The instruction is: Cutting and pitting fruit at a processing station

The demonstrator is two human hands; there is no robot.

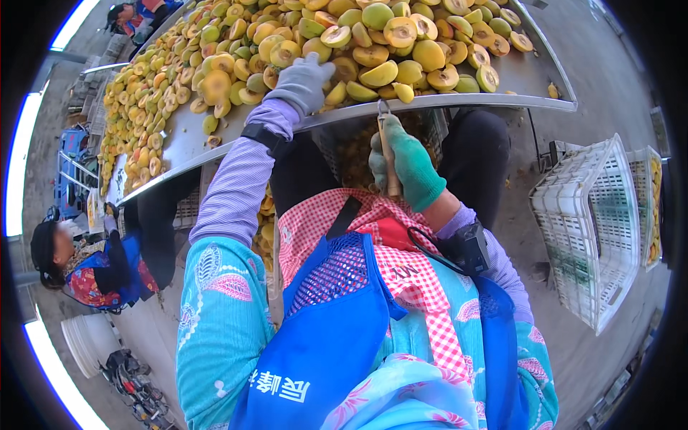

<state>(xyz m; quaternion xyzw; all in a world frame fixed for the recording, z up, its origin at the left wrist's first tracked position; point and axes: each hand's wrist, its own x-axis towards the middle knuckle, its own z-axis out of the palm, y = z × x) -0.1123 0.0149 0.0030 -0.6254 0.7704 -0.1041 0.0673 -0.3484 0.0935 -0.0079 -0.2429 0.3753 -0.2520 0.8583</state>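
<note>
My left hand [303, 83], in a grey glove, reaches over the rim of a metal table [446, 100] and touches the heap of halved yellow-green stone fruit [400, 32]. Its fingertips are partly hidden, so whether it grips a piece cannot be told. In a green glove, my right hand [408, 161] is closed around the wooden handle of a pitting tool [389, 156]. The tool points up, its metal loop tip close to the table's front rim. Many halves near my hands show a stone or a hollow on the cut face.
Under the table, between my knees, a crate [328, 145] stands near loose fruit. White plastic crates [586, 226] stand on the floor at right, one holding fruit. A seated person [115, 263] is at left, another person [137, 21] farther off. White buckets [88, 344] lie lower left.
</note>
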